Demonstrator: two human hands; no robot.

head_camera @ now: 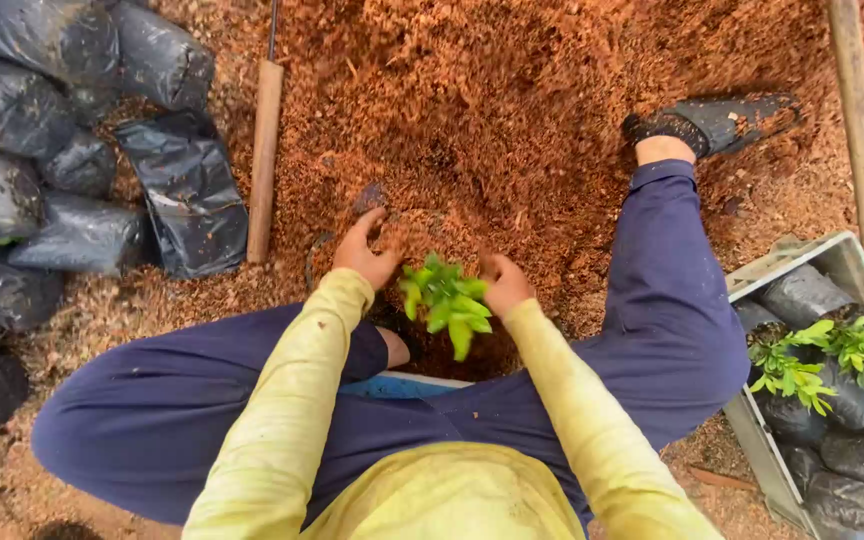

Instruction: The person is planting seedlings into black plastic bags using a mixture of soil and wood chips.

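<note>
A seated person's left hand (364,250) and right hand (501,282) flank a green seedling (446,298) at frame centre, palms pressing reddish sawdust-like soil (512,90) around its base, seemingly to keep it upright; neither grip closes on anything. Filled black grow bags (82,235) lie upper left beside a wooden tool handle (265,150); a grey crate (832,255) of bagged seedlings (832,365) waits within reach, lower right.

The person wears a pale yellow long-sleeved top, its cuffs ending at the bare left hand (367,250) and right hand (504,285). Dark navy trousers cover both legs, rolled above the ankle. At two o'clock, a black sandal (717,122) dusted with reddish sawdust.
</note>
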